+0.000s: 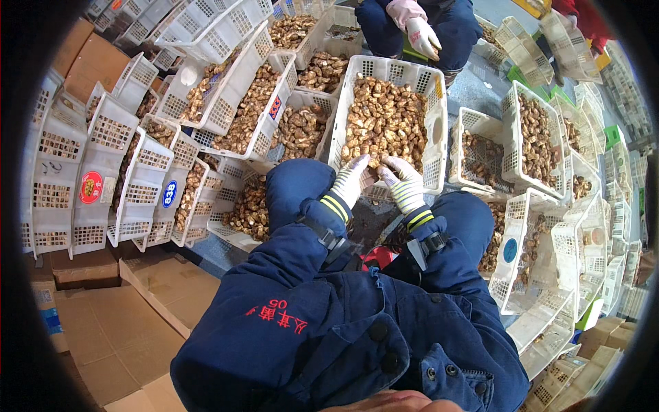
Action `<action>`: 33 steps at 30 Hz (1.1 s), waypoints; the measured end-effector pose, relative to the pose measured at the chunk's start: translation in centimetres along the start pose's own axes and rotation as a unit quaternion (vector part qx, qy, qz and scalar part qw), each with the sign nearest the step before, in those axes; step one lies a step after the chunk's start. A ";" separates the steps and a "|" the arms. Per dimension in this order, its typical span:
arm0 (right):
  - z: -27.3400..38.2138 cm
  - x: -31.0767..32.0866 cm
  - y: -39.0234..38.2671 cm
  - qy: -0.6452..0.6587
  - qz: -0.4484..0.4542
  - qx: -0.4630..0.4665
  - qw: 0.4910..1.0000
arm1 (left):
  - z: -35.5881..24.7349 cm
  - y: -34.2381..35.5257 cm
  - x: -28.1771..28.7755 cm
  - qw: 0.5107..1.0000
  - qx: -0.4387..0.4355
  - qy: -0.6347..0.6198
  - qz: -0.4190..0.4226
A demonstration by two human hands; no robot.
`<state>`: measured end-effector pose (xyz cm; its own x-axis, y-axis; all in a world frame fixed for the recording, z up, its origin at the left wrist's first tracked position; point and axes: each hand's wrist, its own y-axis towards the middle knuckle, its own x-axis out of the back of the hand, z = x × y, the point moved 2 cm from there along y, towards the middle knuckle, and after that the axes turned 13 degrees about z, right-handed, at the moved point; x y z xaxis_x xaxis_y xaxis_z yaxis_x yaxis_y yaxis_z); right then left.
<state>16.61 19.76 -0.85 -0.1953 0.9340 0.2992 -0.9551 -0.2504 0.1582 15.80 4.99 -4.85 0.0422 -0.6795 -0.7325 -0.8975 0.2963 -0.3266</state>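
My left hand [349, 181], in a white glove with a striped cuff, is closed at the near edge of a white perforated crate [336, 141]. Its fingertips pinch what looks like a small brown mushroom [374, 163]. My right hand [405, 184], gloved the same way, curls in close beside it with its fingertips almost meeting the left ones. Whatever the right fingers hold is hidden. Brown-and-cream mushrooms [386, 117] heap up in the crate just beyond both hands. The crate stands in front of my knees.
Stacked white crates [141, 165] of mushrooms crowd the left side. More crates [532, 147] line the right. Across from me sits a person in dark clothes, with a white-gloved hand [423, 38] over the far end. Flattened cardboard [113, 329] lies at lower left.
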 end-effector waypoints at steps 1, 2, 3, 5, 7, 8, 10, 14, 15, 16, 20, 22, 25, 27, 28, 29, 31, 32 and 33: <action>0.1 0.1 0.0 0.001 -0.002 -0.001 1.000 | -0.1 -0.1 -0.3 1.000 -0.003 0.012 -0.004; 0.1 0.1 -0.1 0.004 0.001 -0.004 1.000 | -0.1 -0.1 -0.1 1.000 -0.004 0.012 -0.004; 0.1 0.0 -0.1 0.007 0.004 -0.008 1.000 | -0.2 -0.1 0.2 1.000 -0.005 0.026 -0.009; 0.0 0.0 0.0 0.001 0.008 -0.004 1.000 | -0.1 0.0 0.5 0.999 -0.005 0.041 -0.015; -0.2 0.0 0.0 -0.005 0.012 -0.001 1.000 | 0.0 0.1 0.6 0.999 -0.013 0.041 -0.006; -0.3 0.0 0.0 -0.009 0.006 -0.004 1.000 | 0.0 0.0 0.3 0.999 -0.012 0.041 -0.005; -0.6 0.1 -0.1 -0.013 -0.001 -0.007 1.000 | -0.2 -0.2 -0.2 0.997 -0.007 0.072 -0.018; -0.9 -0.1 -0.1 0.032 0.007 -0.065 0.997 | -0.5 -0.4 -0.2 0.994 -0.015 0.107 -0.007; -1.1 -0.1 -0.1 0.039 0.001 -0.078 0.996 | -0.5 -0.4 -0.2 0.994 -0.010 0.110 -0.001; -1.3 -0.2 0.0 0.039 0.000 -0.078 0.996 | -0.4 -0.3 -0.2 0.993 -0.005 0.114 0.005; -3.0 0.3 0.2 0.168 0.007 -0.133 0.977 | 0.0 0.2 0.1 0.992 -0.003 0.119 0.027; -1.8 -0.2 0.4 0.159 0.017 -0.131 0.978 | 0.4 0.6 1.9 0.988 -0.058 0.130 0.060; -3.0 0.4 0.2 0.205 0.012 -0.153 0.967 | 1.2 1.1 1.5 0.989 -0.032 0.117 0.088; -2.3 0.1 0.2 0.228 0.018 -0.151 0.962 | 1.0 1.1 1.5 0.984 -0.032 0.141 0.106; -2.0 0.0 0.2 0.252 0.023 -0.149 0.956 | 0.9 1.0 1.4 0.978 -0.033 0.166 0.125; -1.9 0.2 0.2 0.251 0.020 -0.149 0.956 | 0.8 0.8 1.0 0.977 -0.032 0.166 0.128; -2.0 0.4 0.0 0.276 0.042 -0.172 0.945 | 0.7 0.4 0.3 0.985 0.016 0.161 0.063; -1.4 0.3 0.1 0.276 0.044 -0.172 0.945 | 0.4 0.0 0.2 0.985 0.015 0.161 0.061; -0.8 0.2 0.1 0.279 0.059 -0.170 0.943 | 0.2 -0.4 0.1 0.988 0.024 0.135 0.066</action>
<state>16.30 20.12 -1.49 -0.3017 0.9169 -0.2614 -0.9170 -0.3541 -0.1836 16.26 4.95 -4.93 -0.1982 -0.7847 -0.5873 -0.8655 0.4213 -0.2709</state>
